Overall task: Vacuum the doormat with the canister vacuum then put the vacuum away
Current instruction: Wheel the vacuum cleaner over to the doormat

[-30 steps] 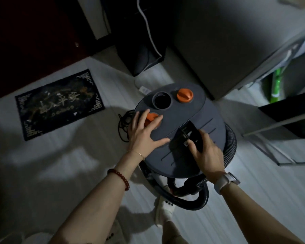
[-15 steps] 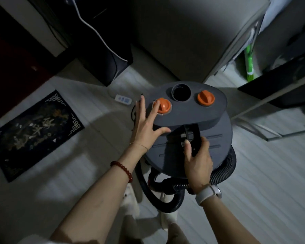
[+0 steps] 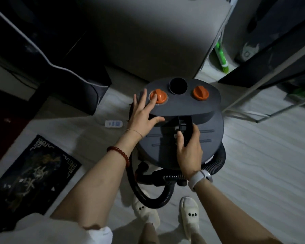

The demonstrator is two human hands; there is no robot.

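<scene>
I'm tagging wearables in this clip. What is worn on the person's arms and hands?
The left wrist has a thin chain bracelet, and a dark red bead bracelet sits further up the forearm. The right wrist wears a white-strapped watch. Both forearms are bare, and a white sleeve shows on the left upper arm. No gloves.

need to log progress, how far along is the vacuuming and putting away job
Done: cannot confirm the doormat was vacuumed; it lies off to the left, apart from the vacuum. In hand: the right hand grips the canister vacuum by its top handle, while the left hand rests open on the lid by an orange knob. The hose loops beside it. Left: stowing the vacuum.
</scene>
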